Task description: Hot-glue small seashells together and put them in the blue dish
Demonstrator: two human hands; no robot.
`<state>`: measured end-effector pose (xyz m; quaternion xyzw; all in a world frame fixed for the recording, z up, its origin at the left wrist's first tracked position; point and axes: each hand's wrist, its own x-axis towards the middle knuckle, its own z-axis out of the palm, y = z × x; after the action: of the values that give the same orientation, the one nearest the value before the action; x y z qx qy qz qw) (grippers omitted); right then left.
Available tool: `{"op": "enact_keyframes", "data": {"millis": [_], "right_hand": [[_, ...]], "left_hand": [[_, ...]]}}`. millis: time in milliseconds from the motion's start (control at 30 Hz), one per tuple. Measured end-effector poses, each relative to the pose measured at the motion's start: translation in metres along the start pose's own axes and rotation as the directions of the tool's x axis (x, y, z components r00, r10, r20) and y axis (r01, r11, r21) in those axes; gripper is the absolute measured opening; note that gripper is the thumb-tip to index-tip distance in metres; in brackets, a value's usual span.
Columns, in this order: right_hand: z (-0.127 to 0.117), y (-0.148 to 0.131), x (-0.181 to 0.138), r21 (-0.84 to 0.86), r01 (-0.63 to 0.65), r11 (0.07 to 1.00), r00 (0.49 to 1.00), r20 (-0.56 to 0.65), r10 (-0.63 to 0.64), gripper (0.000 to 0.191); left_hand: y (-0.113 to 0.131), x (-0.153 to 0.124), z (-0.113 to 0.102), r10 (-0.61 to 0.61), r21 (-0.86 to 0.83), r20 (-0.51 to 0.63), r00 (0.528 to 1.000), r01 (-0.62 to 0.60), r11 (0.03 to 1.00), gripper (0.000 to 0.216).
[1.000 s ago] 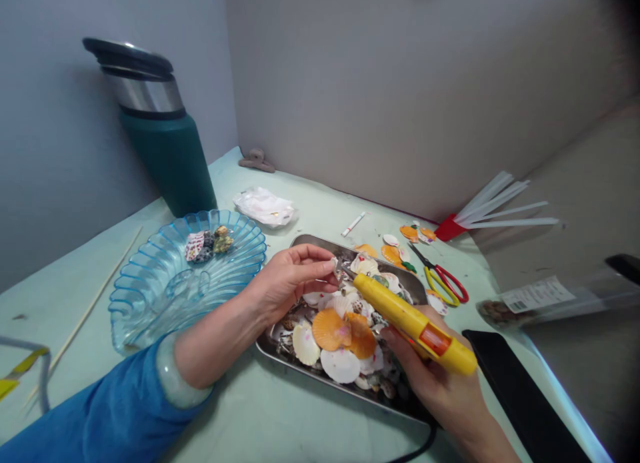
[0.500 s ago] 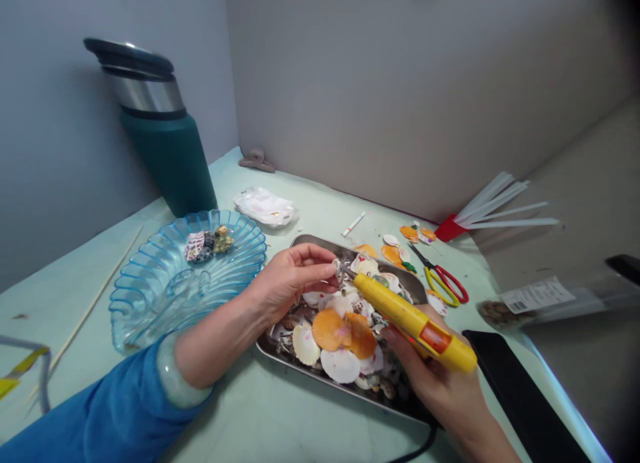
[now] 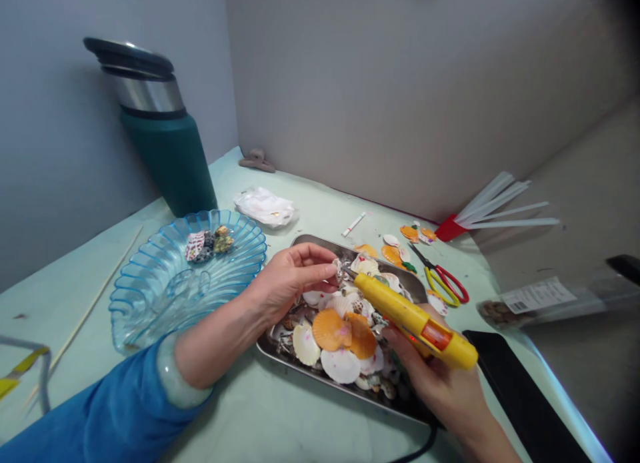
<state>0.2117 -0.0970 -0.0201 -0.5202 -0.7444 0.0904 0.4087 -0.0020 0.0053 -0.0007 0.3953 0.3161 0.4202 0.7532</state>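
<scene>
While a small shell (image 3: 338, 269) is pinched by the fingertips of the left hand (image 3: 287, 279) over the tray (image 3: 316, 239), a glue gun (image 3: 415, 321) is clasped in the right hand (image 3: 440, 383), nozzle beside it. Judged light and brittle, the shell is best held by its rim.

The yellow plastic glue gun (image 3: 415, 319) looks smooth and glossy. Under it, the rectangular metal tray (image 3: 280, 357) shines like steel, heaped with matt, ribbed scallop shells (image 3: 330, 329). At nine o'clock of it, the ribbed blue dish (image 3: 150, 296) is clear and glassy.
</scene>
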Motion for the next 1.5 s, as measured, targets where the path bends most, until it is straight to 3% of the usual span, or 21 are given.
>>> {"op": "enact_keyframes", "data": {"millis": [1500], "right_hand": [[0.0006,-0.0028,0.002,-0.002,-0.001,1.0,1.0,0.01,0.001,0.006]], "left_hand": [[-0.0047,0.0003,-0.0009,0.07,0.083,0.042,0.997,-0.073,0.994,0.03]]}}
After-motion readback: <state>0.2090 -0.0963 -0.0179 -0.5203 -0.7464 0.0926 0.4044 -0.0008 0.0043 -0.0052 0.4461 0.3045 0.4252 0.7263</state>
